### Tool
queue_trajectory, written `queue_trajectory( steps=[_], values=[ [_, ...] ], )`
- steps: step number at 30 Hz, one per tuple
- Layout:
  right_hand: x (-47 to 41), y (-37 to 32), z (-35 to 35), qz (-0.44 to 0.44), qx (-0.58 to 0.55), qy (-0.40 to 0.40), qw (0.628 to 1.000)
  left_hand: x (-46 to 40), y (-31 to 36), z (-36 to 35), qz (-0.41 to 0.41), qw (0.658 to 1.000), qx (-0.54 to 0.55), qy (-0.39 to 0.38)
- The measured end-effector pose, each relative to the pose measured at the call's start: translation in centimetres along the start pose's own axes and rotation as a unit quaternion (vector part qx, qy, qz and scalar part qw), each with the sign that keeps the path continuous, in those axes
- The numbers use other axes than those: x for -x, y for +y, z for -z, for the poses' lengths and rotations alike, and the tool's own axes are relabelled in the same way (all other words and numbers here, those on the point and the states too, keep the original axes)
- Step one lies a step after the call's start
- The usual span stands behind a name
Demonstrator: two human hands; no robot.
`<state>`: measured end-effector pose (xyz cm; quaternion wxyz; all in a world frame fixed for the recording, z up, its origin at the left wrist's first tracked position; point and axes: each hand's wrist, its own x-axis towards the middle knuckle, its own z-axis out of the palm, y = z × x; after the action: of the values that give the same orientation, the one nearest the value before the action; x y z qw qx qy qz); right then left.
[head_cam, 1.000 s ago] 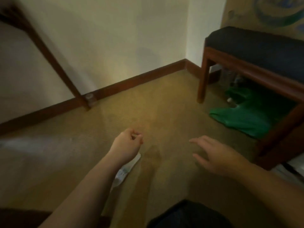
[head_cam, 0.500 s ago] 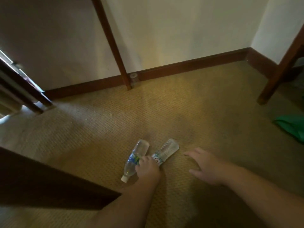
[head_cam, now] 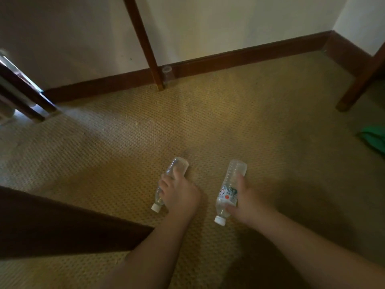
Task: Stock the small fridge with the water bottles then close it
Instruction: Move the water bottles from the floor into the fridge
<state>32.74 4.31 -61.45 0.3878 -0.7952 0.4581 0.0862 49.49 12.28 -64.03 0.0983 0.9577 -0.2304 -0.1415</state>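
Two clear water bottles with white caps are low over the tan carpet, caps pointing toward me. My left hand (head_cam: pixel 180 196) is wrapped over the left water bottle (head_cam: pixel 179 165), which rests on or just above the carpet. My right hand (head_cam: pixel 246 200) grips the right water bottle (head_cam: pixel 231 185) by its labelled middle, slightly raised. At the left edge a lit opening with dark wooden frames (head_cam: pixel 23 94) shows; whether it is the small fridge I cannot tell.
A dark panel (head_cam: pixel 58 228) juts in from the lower left beside my left arm. A slanted wooden leg (head_cam: pixel 145 44) meets the floor by the baseboard, with a small clear cup (head_cam: pixel 167 71) behind it. Another wooden leg (head_cam: pixel 358 86) and green plastic (head_cam: pixel 373 138) are at right.
The view swung left and the bottles came into sight. My right hand, open on the carpet before, has closed on the right bottle; my left hand keeps the left one. The bottles moved apart.
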Motion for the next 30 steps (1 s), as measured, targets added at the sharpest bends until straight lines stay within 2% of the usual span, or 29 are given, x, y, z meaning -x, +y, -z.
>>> queue_trajectory(
  steps=[2,4,7,10,14,17,21,25,28,30],
  values=[
    [-0.6,-0.3,-1.2,-0.056,-0.085,0.029,0.994,-0.8,-0.5,-1.5,0.081,0.996,0.003,-0.043],
    [-0.8,-0.5,-1.9,-0.092,-0.131,0.039,0.986,-1.2,-1.3,-2.8,0.122,0.992,0.002,-0.044],
    [-0.6,-0.3,-2.0,-0.13,-0.156,0.025,0.979,-1.2,-2.0,-3.1,0.095,0.995,-0.017,-0.004],
    [0.0,0.1,-1.9,-0.146,-0.162,0.014,0.976,-0.2,-1.5,-2.9,0.058,0.996,-0.07,-0.015],
    [0.2,0.3,-2.2,-0.146,-0.192,0.022,0.97,0.9,-1.2,-3.2,0.07,0.994,0.033,-0.078],
    [-0.3,0.1,-3.3,-0.147,-0.229,0.024,0.962,1.7,-1.4,-3.9,0.056,0.994,0.051,-0.084],
    [-1.2,0.0,-5.0,-0.158,-0.286,0.047,0.944,3.4,-1.2,-3.8,-0.005,0.994,0.069,-0.08],
    [-0.3,1.8,-4.2,-0.166,-0.301,0.088,0.935,4.6,0.3,-1.5,-0.086,0.993,0.07,-0.036],
    [2.1,4.6,-0.4,-0.136,-0.254,0.144,0.947,4.9,2.7,1.4,-0.207,0.978,-0.004,-0.017],
    [4.6,6.5,2.9,-0.119,-0.181,0.186,0.958,4.6,4.9,3.5,-0.301,0.951,-0.072,0.012]
  ],
)
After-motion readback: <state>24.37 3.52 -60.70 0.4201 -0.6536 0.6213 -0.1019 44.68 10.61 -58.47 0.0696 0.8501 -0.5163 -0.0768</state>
